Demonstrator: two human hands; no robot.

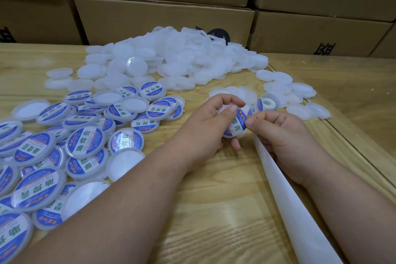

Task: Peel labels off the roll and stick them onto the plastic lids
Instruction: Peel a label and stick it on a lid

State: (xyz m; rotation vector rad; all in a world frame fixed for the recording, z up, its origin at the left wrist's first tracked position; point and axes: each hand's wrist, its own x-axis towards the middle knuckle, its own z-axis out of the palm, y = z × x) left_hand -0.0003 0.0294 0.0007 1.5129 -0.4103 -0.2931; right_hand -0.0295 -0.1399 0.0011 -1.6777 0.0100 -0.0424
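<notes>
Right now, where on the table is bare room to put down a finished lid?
Bare wood lies between the forearms, bordered by the labelled lids and the backing strip. Another patch is far left, before the cardboard boxes. The plain lid heap is crowded.

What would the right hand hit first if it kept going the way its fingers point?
The right hand points left toward the labelled lid held in the left hand; its fingertips already pinch the label there, so that lid comes first.
</notes>
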